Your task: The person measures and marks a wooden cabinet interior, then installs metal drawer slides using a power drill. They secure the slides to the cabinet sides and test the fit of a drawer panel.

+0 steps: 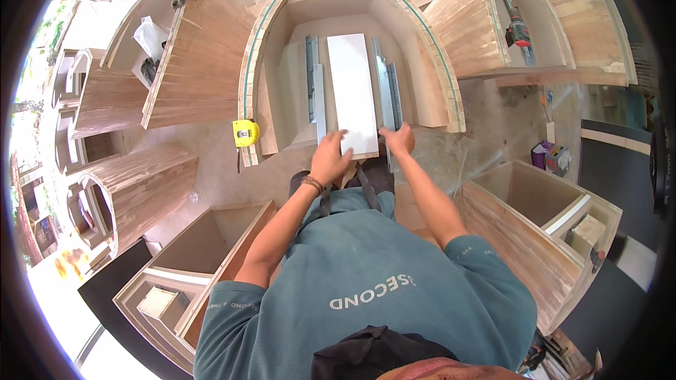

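A long white board lies lengthwise inside a wooden, pointed-arch cabinet shell. Metal drawer slides flank it: a left pair and a right pair. At the board's near left corner is my left hand, fingers apart, with fingertips over the board's edge; whether they press on it is unclear. My right hand is closed around the near part of a right-hand slide, thumb and fingers on either side of it. The slide's near end shows below that hand.
A yellow tape measure sits on the shell's near left rim. Wooden cabinets stand around me, including one at the lower left and one at the lower right. A red-and-black power tool lies in the upper right cabinet.
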Available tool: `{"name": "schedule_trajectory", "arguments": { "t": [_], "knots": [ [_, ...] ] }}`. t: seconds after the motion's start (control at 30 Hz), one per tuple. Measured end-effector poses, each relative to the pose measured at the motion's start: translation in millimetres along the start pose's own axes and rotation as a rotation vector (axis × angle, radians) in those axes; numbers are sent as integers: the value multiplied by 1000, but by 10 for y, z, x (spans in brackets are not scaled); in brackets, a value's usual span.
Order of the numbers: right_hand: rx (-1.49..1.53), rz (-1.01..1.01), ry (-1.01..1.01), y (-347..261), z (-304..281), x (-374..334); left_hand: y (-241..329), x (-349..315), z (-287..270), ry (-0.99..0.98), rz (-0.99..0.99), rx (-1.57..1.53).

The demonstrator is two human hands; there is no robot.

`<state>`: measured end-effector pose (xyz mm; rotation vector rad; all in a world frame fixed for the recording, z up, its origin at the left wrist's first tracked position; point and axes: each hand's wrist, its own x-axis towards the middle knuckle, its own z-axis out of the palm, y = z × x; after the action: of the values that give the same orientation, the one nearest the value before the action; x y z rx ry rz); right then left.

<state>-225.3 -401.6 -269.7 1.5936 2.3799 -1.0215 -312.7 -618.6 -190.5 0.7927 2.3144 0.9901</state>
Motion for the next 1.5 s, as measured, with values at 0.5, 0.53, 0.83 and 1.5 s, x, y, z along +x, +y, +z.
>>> {"name": "schedule_trajectory", "arguments": {
  "t": [0.5,0.53,0.83,1.5],
  "knots": [
    [-209,-39,-22,-543,107,493,-712,820,-86,335,-468,222],
    [-220,-33,-52,-578,72,487,-748,840,-65,345,-480,248],
    [-159,-160,-66,-647,70,640,-1070,961,-67,178,-456,154],
    [1235,814,-713,582,856,-758,-989,881,114,182,-361,1]
  ]
}}
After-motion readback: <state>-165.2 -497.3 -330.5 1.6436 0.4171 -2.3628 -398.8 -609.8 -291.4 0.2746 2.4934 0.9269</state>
